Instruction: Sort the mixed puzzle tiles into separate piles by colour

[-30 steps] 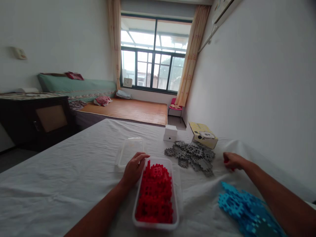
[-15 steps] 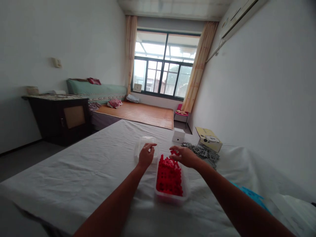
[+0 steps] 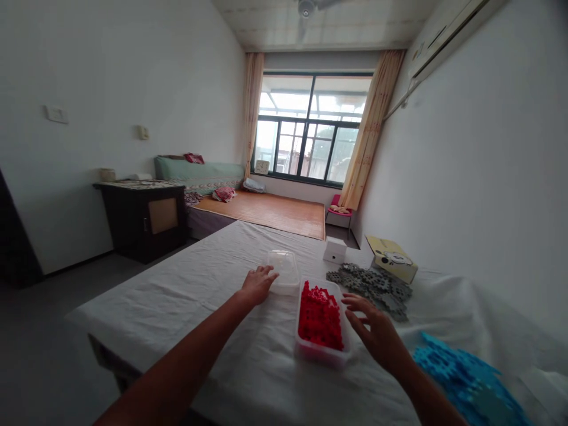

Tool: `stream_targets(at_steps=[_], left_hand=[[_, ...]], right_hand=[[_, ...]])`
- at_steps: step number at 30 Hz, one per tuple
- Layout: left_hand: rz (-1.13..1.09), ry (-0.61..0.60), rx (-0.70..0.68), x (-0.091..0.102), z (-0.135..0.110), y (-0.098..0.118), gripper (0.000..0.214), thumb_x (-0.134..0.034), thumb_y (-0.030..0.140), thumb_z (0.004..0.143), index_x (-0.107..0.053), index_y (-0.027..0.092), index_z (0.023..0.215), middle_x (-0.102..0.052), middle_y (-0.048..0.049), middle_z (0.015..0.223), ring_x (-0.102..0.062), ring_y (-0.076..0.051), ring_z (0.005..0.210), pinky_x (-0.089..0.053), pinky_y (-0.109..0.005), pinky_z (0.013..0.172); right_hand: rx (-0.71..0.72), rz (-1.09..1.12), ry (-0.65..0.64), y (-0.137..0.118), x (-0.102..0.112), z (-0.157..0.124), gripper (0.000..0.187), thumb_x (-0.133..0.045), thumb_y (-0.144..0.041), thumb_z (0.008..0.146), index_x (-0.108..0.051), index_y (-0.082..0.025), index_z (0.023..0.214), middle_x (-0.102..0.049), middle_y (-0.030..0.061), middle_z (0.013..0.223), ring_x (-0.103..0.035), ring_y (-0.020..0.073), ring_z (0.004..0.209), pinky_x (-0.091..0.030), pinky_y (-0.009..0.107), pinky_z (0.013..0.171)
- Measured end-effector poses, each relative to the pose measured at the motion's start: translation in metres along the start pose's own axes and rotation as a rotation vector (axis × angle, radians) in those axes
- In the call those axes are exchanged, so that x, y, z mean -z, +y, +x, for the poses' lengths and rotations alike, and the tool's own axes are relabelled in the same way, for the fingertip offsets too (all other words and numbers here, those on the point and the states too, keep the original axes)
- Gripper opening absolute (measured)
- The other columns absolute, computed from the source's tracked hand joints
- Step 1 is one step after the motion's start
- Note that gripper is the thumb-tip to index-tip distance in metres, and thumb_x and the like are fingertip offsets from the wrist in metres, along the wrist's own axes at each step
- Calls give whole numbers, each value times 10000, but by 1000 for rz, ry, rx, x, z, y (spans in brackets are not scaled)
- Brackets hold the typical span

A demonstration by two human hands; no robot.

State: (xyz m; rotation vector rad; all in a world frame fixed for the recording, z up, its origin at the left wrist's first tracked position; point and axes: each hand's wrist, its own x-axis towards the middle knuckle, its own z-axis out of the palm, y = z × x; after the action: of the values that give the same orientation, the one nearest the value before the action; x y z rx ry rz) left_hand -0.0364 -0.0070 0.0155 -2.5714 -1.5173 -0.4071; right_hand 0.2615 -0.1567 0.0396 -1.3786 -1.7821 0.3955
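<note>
A clear plastic box (image 3: 303, 350) stands on the cloth-covered table, filled with red interlocking plastic pieces (image 3: 320, 319). Behind it to the left lies its clear lid (image 3: 284, 269). My left hand (image 3: 257, 285) is at the lid's left edge, fingers stretched out; whether they touch it I cannot tell. To the right of the box, my right hand (image 3: 369, 324) has its fingers apart and holds nothing, its fingertips close to the box's side wall.
Grey interlocking pieces (image 3: 377, 287) lie behind my right hand. Blue ones (image 3: 465, 378) are piled by my right forearm. A small white box (image 3: 335, 250) and a yellow box (image 3: 393, 259) stand farther back. Beyond the white-clothed table (image 3: 177, 302) is a bed (image 3: 275, 210).
My right hand has moved from above the red pieces to the box's right side. My left hand has shifted to the lid's left edge. The view has turned left and tilted up.
</note>
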Motion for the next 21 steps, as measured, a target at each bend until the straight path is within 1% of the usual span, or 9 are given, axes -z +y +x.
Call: stream_targets(at_steps=[3, 6, 9, 11, 13, 15, 16, 19, 21], left_hand=[[44, 90, -38, -10, 4, 4, 400, -494, 73, 779, -598, 244, 1126, -538, -131, 1262, -540, -284, 1063, -443, -455, 844], [35, 134, -36, -10, 11, 1, 351, -434, 49, 812, -601, 174, 1094, -609, -173, 1104, -613, -264, 902, -486, -402, 734], [33, 173, 0, 4, 19, -8, 310, -403, 56, 838, -593, 129, 1071, -631, -188, 1007, -643, -249, 806, -492, -359, 677], [39, 202, 25, 17, 23, -11, 267, -397, 124, 875, -592, 129, 1058, -644, -180, 973, -654, -244, 757, -488, -346, 661], [46, 223, 35, 31, 23, -7, 258, -398, 215, 903, -585, 157, 1072, -654, -157, 990, -660, -234, 736, -483, -324, 653], [46, 243, -1, 42, 17, 6, 268, -400, 268, 914, -569, 199, 1110, -654, -127, 1057, -663, -221, 760, -478, -294, 646], [42, 256, -47, 46, 11, 16, 271, -408, 266, 912, -557, 215, 1132, -648, -114, 1096, -664, -215, 784, -475, -278, 642], [31, 272, -274, 53, -12, 51, 317, -432, 169, 888, -527, 228, 1185, -600, -102, 1220, -657, -206, 848, -478, -262, 635], [51, 235, -407, 56, -30, 72, 372, -466, 104, 850, -516, 208, 1204, -587, -114, 1241, -652, -219, 865, -491, -281, 641]], right_hand=[[-43, 62, 37, 4, -1, -14, 299, -495, -433, 844, -644, -247, 1025, -573, 93, 1242, -617, 225, 1001, -568, 342, 748], [-71, 87, 69, 2, -1, -26, 280, -500, -424, 843, -650, -246, 997, -585, 92, 1226, -596, 240, 1050, -565, 347, 765], [-93, 98, 94, 0, 1, -36, 260, -518, -418, 833, -659, -248, 970, -602, 88, 1204, -598, 244, 1050, -568, 339, 756], [-105, 106, 111, 1, 1, -41, 251, -529, -420, 825, -663, -249, 952, -611, 85, 1194, -605, 244, 1039, -569, 331, 743], [-121, 123, 136, 3, -1, -45, 252, -534, -425, 820, -663, -248, 945, -617, 84, 1185, -615, 245, 1019, -571, 326, 726], [-140, 141, 164, 6, -4, -46, 259, -531, -429, 820, -658, -245, 950, -617, 85, 1183, -624, 244, 998, -569, 324, 719], [-152, 150, 177, 7, -6, -47, 264, -527, -431, 822, -654, -242, 955, -616, 86, 1184, -627, 242, 991, -566, 324, 721], [-186, 179, 213, 8, -12, -45, 289, -514, -442, 827, -638, -232, 981, -609, 93, 1189, -629, 235, 984, -556, 323, 743], [-203, 202, 230, 6, -14, -44, 306, -513, -454, 823, -629, -223, 987, -603, 100, 1202, -632, 233, 975, -552, 320, 747]])
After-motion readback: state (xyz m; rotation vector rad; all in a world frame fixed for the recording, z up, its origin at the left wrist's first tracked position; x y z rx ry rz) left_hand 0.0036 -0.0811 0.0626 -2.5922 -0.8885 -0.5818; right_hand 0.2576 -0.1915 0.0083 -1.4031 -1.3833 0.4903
